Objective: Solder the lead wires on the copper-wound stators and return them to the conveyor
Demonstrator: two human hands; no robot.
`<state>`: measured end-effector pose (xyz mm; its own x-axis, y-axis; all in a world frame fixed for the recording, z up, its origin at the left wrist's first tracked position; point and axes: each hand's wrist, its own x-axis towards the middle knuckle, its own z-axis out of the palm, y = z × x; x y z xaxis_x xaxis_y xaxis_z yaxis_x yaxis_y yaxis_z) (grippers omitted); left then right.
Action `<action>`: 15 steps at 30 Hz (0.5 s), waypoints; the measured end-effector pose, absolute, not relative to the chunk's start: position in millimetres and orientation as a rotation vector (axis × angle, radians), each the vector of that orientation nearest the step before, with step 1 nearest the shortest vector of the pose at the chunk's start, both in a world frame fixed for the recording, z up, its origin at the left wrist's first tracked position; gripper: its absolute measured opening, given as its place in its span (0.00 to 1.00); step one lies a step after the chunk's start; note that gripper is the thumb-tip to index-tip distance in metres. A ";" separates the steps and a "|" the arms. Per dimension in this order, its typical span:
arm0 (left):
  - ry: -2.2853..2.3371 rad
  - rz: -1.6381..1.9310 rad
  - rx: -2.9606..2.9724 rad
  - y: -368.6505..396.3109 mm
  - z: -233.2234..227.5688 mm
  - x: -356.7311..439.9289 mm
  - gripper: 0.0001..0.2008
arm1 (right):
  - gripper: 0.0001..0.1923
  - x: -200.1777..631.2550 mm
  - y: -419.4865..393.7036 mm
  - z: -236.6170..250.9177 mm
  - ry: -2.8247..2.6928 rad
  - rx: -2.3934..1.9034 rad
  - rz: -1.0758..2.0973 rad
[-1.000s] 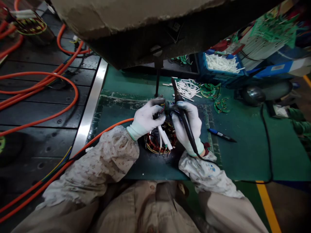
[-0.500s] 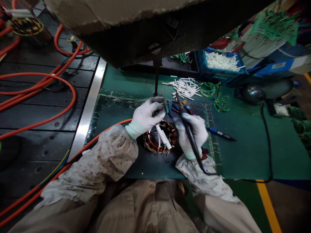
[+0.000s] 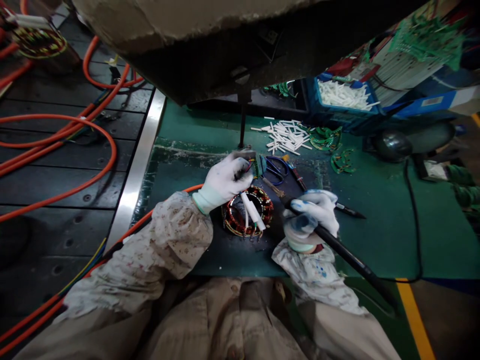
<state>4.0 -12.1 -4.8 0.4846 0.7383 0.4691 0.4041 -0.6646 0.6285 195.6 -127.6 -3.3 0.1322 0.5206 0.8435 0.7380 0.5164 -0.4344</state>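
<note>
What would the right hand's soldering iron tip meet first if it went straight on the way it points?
The right hand aims the soldering iron up and left; its tip would probably first meet the wires pinched in the left hand, above the stator. Depth is uncertain.

A factory workbench for motor assembly: a green mat (image 3: 375, 235), orange cables (image 3: 75, 185) to the left of the gloved hands, a copper-wound coil ring (image 3: 234, 222) between them, white sleeves (image 3: 287, 136) and a blue bin (image 3: 337, 112) beyond.

Gloved left hand (image 3: 225, 181) with pinched grip, gloved right hand (image 3: 312, 214) fisted, forearms angled inward
</note>
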 end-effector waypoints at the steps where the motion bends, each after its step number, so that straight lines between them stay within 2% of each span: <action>1: 0.949 1.033 2.299 -12.0 -5.0 4.0 0.02 | 0.10 195.8 -127.6 -3.4 -1.522 -1.130 -0.221; 10: 0.923 1.080 2.294 -13.3 -5.7 4.6 0.01 | 0.08 195.7 -125.9 -4.5 -1.524 -1.126 -0.229; 15: 0.910 1.074 2.286 -13.9 -5.7 4.6 0.03 | 0.11 195.2 -125.3 -4.9 -1.539 -1.086 -0.229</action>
